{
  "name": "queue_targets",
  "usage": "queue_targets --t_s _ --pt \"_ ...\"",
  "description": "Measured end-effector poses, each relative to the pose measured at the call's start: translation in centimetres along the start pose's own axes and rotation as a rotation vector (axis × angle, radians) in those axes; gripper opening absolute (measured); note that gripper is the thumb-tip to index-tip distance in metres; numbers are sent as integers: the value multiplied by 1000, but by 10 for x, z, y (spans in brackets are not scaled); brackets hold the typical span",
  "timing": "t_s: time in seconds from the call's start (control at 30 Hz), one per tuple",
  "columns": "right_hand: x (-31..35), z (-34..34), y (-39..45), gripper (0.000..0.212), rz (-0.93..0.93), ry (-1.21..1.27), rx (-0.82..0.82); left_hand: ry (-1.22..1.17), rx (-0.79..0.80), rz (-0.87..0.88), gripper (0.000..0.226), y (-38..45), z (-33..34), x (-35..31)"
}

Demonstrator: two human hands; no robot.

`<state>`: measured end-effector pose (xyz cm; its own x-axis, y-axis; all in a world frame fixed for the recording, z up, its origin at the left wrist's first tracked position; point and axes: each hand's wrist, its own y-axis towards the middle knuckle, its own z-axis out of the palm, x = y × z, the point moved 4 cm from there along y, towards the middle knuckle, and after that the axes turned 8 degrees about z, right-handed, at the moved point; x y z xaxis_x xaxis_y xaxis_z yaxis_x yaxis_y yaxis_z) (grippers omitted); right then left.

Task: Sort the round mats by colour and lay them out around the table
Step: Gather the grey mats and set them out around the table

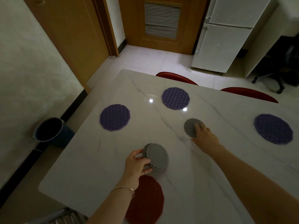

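Note:
Three purple round mats lie spread on the white marble table (80,167): one at the left (114,117), one at the far middle (175,98), one at the right (273,128). A small stack of grey scalloped mats (157,156) is held just above the table by my left hand (137,162), which grips its left edge. My right hand (204,135) rests its fingers on a single grey mat (191,126) lying flat on the table. A dark red mat (146,201) lies near the front edge, partly under my left forearm.
Two red chair backs, one (176,77) and the other (249,94), stand at the table's far side. A dark bucket (48,130) sits on the floor at the left by the wall. A white fridge (223,34) and wooden doors stand beyond.

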<state>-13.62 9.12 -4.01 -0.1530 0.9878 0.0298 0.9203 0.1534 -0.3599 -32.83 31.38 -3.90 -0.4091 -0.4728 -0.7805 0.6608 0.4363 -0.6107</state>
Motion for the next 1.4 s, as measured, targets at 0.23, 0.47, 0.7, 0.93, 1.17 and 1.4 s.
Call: queue_targets --t_s 0.23,0.47,0.7,0.93,1.17,1.4 --pt "11 5 18 55 -160 -346 -57 -10 -4 0 37 1 7 -1" --pt "21 -19 -14 44 -19 119 -267 -36 7 -16 37 1 20 5" --pt "58 24 -102 57 -319 176 -130 -111 8 -32 17 -2 44 4" --pt "57 28 -114 55 -482 143 -124 -46 38 7 27 -7 55 4" --pt "38 34 -105 45 -296 522 -79 -6 44 10 31 -8 53 12" --pt "6 19 -114 47 104 875 -13 6 243 44 29 -23 56 11"
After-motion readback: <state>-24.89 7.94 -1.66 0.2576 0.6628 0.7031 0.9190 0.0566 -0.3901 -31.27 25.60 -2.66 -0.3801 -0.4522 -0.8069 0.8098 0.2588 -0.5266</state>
